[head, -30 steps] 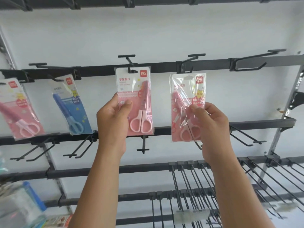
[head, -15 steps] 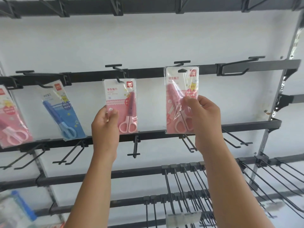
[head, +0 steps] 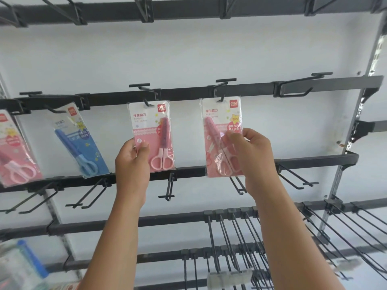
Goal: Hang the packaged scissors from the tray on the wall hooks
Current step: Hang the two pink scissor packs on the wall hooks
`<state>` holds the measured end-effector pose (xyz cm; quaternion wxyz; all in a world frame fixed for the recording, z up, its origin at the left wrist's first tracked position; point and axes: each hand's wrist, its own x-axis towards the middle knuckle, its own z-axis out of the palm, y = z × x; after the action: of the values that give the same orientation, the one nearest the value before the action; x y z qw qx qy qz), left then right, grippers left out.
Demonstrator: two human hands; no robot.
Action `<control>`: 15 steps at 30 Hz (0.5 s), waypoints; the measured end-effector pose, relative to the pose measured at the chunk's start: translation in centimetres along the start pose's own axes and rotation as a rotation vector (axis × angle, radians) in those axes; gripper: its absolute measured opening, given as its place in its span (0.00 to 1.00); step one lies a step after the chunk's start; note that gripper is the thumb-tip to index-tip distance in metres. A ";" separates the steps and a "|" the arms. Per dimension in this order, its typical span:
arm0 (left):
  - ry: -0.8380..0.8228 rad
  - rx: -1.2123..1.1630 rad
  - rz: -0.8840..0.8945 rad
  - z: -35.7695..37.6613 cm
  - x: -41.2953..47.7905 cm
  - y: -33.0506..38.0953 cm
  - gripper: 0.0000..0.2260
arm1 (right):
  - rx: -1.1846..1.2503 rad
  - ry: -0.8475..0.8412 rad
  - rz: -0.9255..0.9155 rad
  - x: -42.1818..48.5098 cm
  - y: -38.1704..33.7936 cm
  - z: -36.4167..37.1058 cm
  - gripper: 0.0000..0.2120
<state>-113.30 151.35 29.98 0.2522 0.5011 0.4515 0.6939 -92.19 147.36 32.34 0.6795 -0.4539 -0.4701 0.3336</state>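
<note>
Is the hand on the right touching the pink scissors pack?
Touching. The head view shows the right hand pinching the right pink scissors pack with thumb and fingers on its front, while the pack's top sits at a hook.

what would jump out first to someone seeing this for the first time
Two raised hands at centre each pinch a pink scissors pack up at the black rail's hooks: the left hand holds one pack, the right hand another. Left of them a blue scissors pack already hangs, tilted.
</note>
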 end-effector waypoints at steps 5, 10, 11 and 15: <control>-0.014 0.029 -0.003 0.0 -0.1 0.2 0.11 | -0.144 0.020 -0.032 1.0 0.7 0.3 0.12; -0.024 0.093 0.019 -0.3 -0.3 0.3 0.11 | -0.258 0.007 -0.077 1.0 1.2 0.1 0.12; -0.029 0.112 0.028 -0.4 -0.3 0.3 0.12 | -0.275 0.009 -0.092 0.8 1.3 -0.1 0.12; -0.013 0.155 0.057 -0.9 -1.2 0.7 0.10 | -0.336 0.017 -0.143 -0.2 1.2 -1.0 0.12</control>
<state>-113.64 149.73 29.94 0.1954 0.5362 0.4879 0.6605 -91.33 147.35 31.04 0.6199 -0.5295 -0.5445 0.1974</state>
